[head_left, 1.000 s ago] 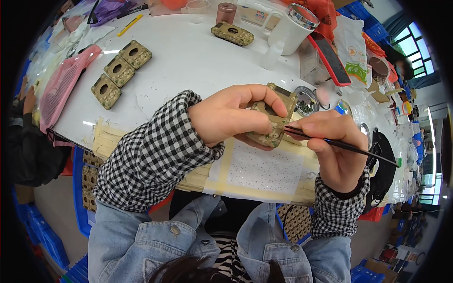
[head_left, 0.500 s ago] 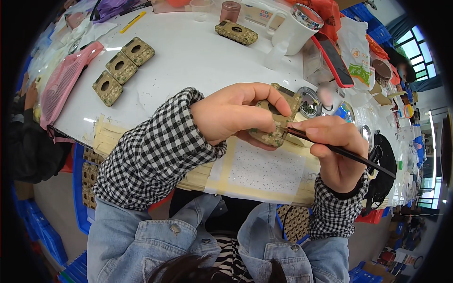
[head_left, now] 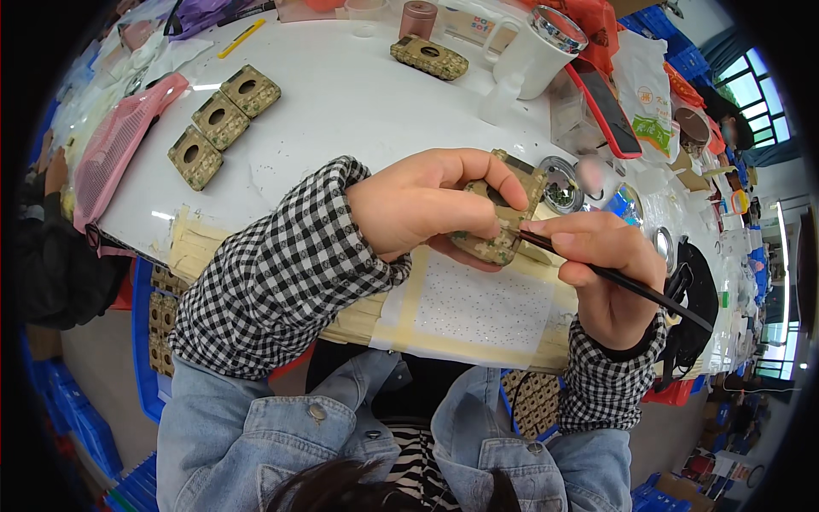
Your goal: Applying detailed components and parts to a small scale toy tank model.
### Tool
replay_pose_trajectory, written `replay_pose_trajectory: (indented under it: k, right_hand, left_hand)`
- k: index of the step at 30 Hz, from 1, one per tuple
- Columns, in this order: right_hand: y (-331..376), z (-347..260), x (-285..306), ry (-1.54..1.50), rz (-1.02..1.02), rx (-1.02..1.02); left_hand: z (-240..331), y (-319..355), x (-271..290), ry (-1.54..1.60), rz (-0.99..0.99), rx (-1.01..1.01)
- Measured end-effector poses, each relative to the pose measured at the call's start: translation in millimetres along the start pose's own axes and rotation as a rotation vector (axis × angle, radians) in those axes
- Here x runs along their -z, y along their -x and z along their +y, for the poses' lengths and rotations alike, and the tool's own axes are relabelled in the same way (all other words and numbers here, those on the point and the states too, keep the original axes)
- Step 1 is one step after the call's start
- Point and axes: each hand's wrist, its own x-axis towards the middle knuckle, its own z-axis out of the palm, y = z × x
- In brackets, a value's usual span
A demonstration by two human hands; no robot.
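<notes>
My left hand grips a camouflage-patterned plastic housing, its fingers curled over the top and round the near edge. Part of the housing is hidden under those fingers. In my right hand is a pair of slim black tweezers, pinched near the pointed tip. That tip touches or nearly touches the right side of the housing; what lies right at it is too small to make out. Below both hands, a white sheet dotted with tiny pieces is taped to the table edge.
Three similar housings stand in a row at left, beside a pink mesh basket. Another housing lies at the back, near a white mug. A round tin and a red-cased phone are to the right.
Almost nothing differs. The tweezers' back end has shifted very slightly in my right hand, while both hands keep their place at the housing.
</notes>
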Motion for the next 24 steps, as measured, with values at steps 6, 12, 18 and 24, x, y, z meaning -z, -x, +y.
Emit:
replay_pose_trajectory:
  k: [6, 12, 18, 24]
  right_hand:
    - [1.6, 0.3, -0.8, 0.004, 0.014, -0.01]
    - [1.5, -1.0, -1.2, 0.01, 0.012, -0.02]
    - [1.2, -0.7, -2.3, -0.003, 0.015, -0.011]
    - [2.7, -0.5, -2.8, -0.014, 0.028, -0.029]
  left_hand:
    - [0.0, -0.2, 0.2, 0.008, -0.006, 0.005]
    - [0.6, 0.2, -0.6, -0.003, 0.004, 0.004]
    - [-0.5, -0.1, 0.6, -0.005, -0.008, 0.005]
    - [-0.9, 0.2, 0.4, -0.006, -0.009, -0.002]
